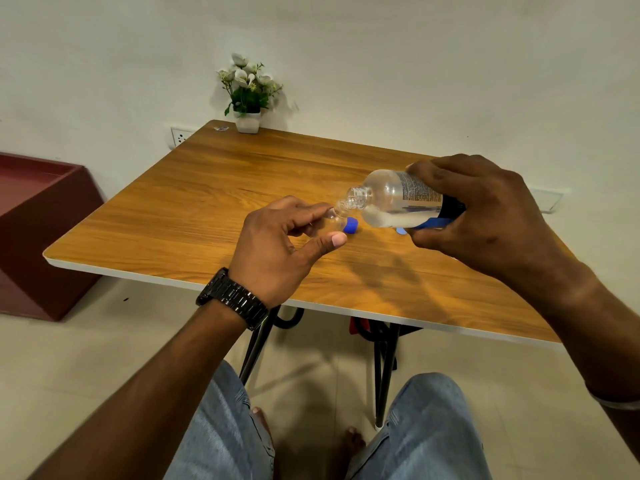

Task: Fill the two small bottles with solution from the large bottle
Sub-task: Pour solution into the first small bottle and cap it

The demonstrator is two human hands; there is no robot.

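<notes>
My right hand (485, 216) grips the large clear bottle (394, 199) by its labelled lower part and holds it tipped on its side, open neck pointing left. Clear liquid lies along its lower wall. My left hand (280, 244) holds a small clear bottle (337, 218) between fingers and thumb, its mouth right under the large bottle's neck. A blue cap (351, 225) lies on the wooden table (207, 202) just below the bottles. A second small blue piece (401, 231) shows under the large bottle. I cannot see a second small bottle.
A white pot of artificial flowers (247, 95) stands at the table's far edge by the wall. A dark red box (38, 230) sits on the floor to the left. My knees in jeans are below the table's near edge.
</notes>
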